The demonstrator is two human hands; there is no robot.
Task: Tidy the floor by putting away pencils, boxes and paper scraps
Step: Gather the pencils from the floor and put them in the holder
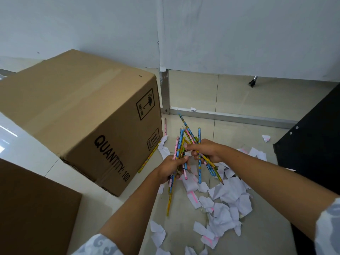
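Both hands hold bundles of colourful pencils above the tiled floor. My left hand grips several pink, yellow and blue pencils that stick out above and below the fist. My right hand grips another bunch of pencils, fanned out and crossing the left bundle. A yellow pencil lies on the floor against the big cardboard box. One pink pencil lies beside the box's far corner. Torn white paper scraps, some with pink marks, cover the floor below my hands.
A second cardboard box fills the lower left corner. A black cabinet stands at the right. A metal frame leg and rail with a white panel runs along the back. More scraps lie near the cabinet.
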